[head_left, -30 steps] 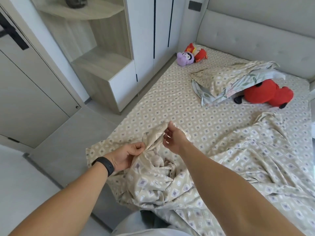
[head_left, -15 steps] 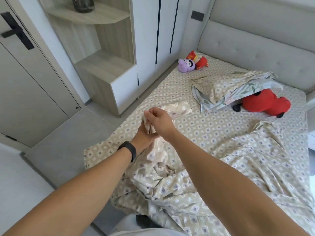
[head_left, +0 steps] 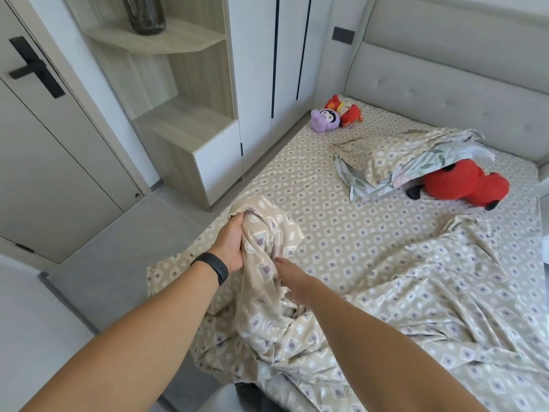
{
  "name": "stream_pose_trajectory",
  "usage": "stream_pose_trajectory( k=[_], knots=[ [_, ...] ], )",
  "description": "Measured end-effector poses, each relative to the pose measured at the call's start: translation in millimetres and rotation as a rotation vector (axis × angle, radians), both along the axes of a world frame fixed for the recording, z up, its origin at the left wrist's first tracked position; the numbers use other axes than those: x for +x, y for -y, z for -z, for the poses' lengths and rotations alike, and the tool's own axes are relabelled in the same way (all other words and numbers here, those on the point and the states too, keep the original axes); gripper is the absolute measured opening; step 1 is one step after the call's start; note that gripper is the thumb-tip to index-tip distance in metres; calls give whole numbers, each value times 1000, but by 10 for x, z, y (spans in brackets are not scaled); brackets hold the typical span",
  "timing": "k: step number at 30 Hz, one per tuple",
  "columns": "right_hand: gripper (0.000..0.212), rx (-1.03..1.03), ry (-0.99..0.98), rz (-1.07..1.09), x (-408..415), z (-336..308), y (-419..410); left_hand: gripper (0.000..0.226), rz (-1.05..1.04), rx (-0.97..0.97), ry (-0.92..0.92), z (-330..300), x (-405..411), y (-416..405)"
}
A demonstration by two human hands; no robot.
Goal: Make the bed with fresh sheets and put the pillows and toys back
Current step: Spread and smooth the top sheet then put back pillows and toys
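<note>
Left hand (head_left: pixel 230 248), black band (head_left: pixel 211 267) on its wrist, grips a bunched corner of the loose beige patterned sheet (head_left: pixel 401 307) & holds it up off the bed near the left edge. Right hand (head_left: pixel 292 282) reaches into the folds just beside it; fingers are buried in the cloth, so can't tell if they grip or just press.

Rest of the loose sheet lies crumpled over the near & right part of the bed, on top of a fitted sheet (head_left: pixel 326 209) w/ the same pattern, already flat over the mattress.

Far side: 2 pillows (head_left: pixel 395 162) stacked by the grey padded headboard (head_left: pixel 445 93), top one beige, lower one in a leaf print. Big red plush toy (head_left: pixel 463 185) lies half under them on the right. Small purple toy (head_left: pixel 325 120) & small red doll (head_left: pixel 346 110) touch each other in the far left corner.

Left of the bed: white wardrobe (head_left: pixel 267 69), wood shelf unit (head_left: pixel 178 114) w/ a dark vase (head_left: pixel 147 13) on top shelf, grey door (head_left: pixel 44 144) w/ black handle.
</note>
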State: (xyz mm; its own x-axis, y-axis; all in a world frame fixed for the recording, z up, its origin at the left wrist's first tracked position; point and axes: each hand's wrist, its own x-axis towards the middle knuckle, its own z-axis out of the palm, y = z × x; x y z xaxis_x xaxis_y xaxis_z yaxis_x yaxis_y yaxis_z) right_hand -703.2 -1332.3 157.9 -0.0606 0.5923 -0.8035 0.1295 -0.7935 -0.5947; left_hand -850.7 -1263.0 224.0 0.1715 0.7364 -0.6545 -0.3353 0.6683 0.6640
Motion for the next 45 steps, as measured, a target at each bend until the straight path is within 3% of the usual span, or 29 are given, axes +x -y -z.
stream_pose_trajectory(
  k=[3, 7, 9, 10, 12, 13, 14, 15, 17, 23, 25, 27, 29, 31, 32, 34, 36, 38, 39, 41, 45],
  knots=[
    [69, 84, -52, 17, -106, 78, 78, 64, 18, -8, 43, -60, -73, -12],
    [39, 294, -55, -17, -203, 193, 59, 93, 37, -37, 110, -106, -234, -85],
    [25, 337, 35, -36, -284, 170, -6, 97, 10, -45, 116, -149, -261, -82],
    [26, 351, 87, -37, -323, 130, -37, 95, -12, -42, 121, -148, -282, -82],
    [67, 411, 177, 15, -324, 163, -102, 92, -7, -36, 139, -156, -317, -73],
    [82, 421, 134, 88, -304, 175, -149, 92, 20, -30, 158, -183, -334, -61],
    [81, 417, 42, 155, -268, 189, -195, 91, 45, -24, 168, -199, -337, -50],
    [65, 414, -88, 154, -244, 138, -231, 90, 54, -23, 179, -213, -336, -43],
    [32, 403, -168, 90, -220, 67, -271, 87, 47, -10, 170, -210, -335, -31],
    [9, 295, -159, 195, -186, -37, -258, 95, -41, -36, 122, -91, -517, -100],
    [13, 355, -77, 326, -81, -131, -306, 86, -181, -59, 11, -45, -612, -180],
    [17, 474, 35, 409, 25, -313, -424, 68, -311, -63, -248, 24, -694, -269],
    [19, 621, 177, 407, 62, -619, -599, 49, -334, -27, -553, 47, -726, -339],
    [22, 795, 258, 346, 13, -989, -764, 44, -304, 35, -763, -39, -649, -349],
    [21, 883, 296, 291, -20, -1192, -836, 48, -289, 116, -856, -121, -551, -362],
    [19, 1000, 401, 154, -85, -1448, -934, 54, -124, 474, -957, -347, -285, -374],
    [18, 1071, 469, 64, -101, -1630, -946, 47, 246, 778, -784, -617, 38, -381],
    [17, 1090, 455, 13, -19, -1767, -909, 26, 484, 839, -658, -786, 263, -387],
    [16, 1076, 418, -5, 51, -1783, -881, 18, 460, 854, -661, -814, 320, -404],
    [18, 1031, 330, 50, 235, -1749, -805, 37, 399, 875, -668, -806, 382, -475],
    [22, 828, 212, 352, 583, -1328, -564, 39, 314, 815, -535, -755, 443, -549]
  ],
)
